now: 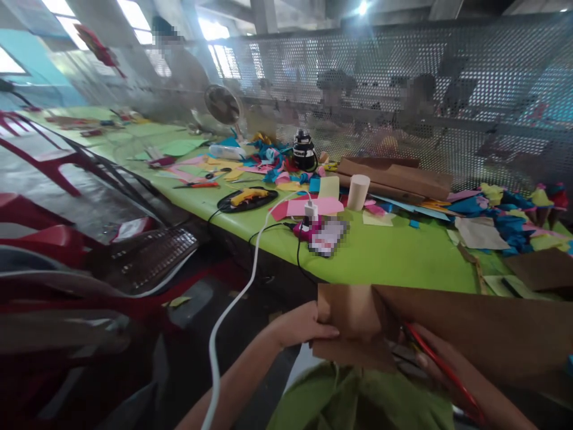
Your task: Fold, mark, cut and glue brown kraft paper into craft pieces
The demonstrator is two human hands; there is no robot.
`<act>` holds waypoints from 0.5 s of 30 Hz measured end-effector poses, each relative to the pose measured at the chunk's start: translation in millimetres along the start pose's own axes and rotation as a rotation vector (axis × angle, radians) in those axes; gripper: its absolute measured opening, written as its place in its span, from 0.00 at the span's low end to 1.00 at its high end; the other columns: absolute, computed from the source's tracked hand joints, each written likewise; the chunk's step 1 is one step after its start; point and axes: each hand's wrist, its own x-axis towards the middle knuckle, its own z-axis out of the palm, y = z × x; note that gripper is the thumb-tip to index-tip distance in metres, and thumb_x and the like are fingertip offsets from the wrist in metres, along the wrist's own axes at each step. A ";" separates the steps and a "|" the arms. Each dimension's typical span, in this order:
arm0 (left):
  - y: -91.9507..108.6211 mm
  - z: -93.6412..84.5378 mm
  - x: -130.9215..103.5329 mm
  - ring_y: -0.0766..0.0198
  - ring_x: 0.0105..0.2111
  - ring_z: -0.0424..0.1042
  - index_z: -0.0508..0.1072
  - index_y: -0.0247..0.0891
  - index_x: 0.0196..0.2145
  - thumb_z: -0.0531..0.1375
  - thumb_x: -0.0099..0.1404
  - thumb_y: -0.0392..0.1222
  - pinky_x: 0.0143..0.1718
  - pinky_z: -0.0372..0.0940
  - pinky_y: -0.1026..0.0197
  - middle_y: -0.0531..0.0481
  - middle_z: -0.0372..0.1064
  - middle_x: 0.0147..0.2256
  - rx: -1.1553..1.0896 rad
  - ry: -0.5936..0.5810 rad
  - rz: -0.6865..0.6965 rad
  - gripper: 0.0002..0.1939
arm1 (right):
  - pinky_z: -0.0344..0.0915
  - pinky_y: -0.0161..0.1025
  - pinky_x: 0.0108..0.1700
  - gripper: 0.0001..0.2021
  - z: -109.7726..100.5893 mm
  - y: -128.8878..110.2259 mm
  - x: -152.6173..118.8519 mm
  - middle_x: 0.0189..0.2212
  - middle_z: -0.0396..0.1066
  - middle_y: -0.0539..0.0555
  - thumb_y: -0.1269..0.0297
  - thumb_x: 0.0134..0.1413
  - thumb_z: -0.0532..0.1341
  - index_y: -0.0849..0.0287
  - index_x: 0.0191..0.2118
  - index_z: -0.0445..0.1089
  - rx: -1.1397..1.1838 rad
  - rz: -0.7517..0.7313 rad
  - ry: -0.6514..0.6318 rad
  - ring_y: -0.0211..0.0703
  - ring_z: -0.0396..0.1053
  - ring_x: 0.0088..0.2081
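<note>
Extending along the near side of the green bench (385,257), the folded brown cardboard (465,316) should handle as light, stiff and easily creased, best taken by its left edge, where the left hand (308,325) grips it while the right hand (441,347) clasps a red tool (451,376).

Single head-worn camera, wearer's own viewpoint. Set above and just off the near side of the long table with a lime-green top (403,257); faces forward and down across it. Nearest the lens, this side of the table: bare left hand (307,325), bare right hand (447,352), folded brown cardboard (496,328). Farther, beyond the table: grey perforated metal screen (380,51).
</note>
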 end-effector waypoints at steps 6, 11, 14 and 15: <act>10.3 -9.6 -1.0 0.63 0.27 0.68 0.75 0.34 0.25 0.70 0.54 0.57 0.31 0.63 0.63 0.53 0.69 0.23 0.028 0.055 -0.022 0.21 | 0.70 0.41 0.36 0.27 0.7 3.0 6.4 0.35 0.74 0.56 0.34 0.59 0.54 0.54 0.42 0.73 -0.009 0.059 0.004 0.50 0.71 0.34; 14.5 -7.9 2.9 0.54 0.38 0.75 0.80 0.33 0.40 0.69 0.56 0.60 0.40 0.67 0.59 0.46 0.78 0.34 -0.225 0.155 -0.002 0.26 | 0.70 0.41 0.38 0.26 0.1 -2.1 13.2 0.33 0.73 0.55 0.34 0.58 0.56 0.54 0.40 0.74 -0.005 0.046 0.094 0.50 0.72 0.35; 13.2 -7.0 7.6 0.56 0.35 0.74 0.80 0.31 0.40 0.69 0.55 0.60 0.36 0.66 0.60 0.46 0.77 0.33 -0.213 0.245 -0.017 0.28 | 0.71 0.41 0.39 0.24 1.2 -8.8 18.0 0.34 0.74 0.55 0.36 0.58 0.58 0.53 0.40 0.74 -0.003 0.038 0.144 0.51 0.73 0.37; 12.2 -7.0 8.8 0.57 0.32 0.73 0.80 0.31 0.40 0.69 0.54 0.61 0.34 0.64 0.60 0.46 0.77 0.31 -0.196 0.261 -0.027 0.29 | 0.71 0.41 0.39 0.25 1.6 -10.6 19.4 0.33 0.75 0.55 0.36 0.58 0.58 0.54 0.39 0.74 -0.013 0.033 0.165 0.52 0.73 0.37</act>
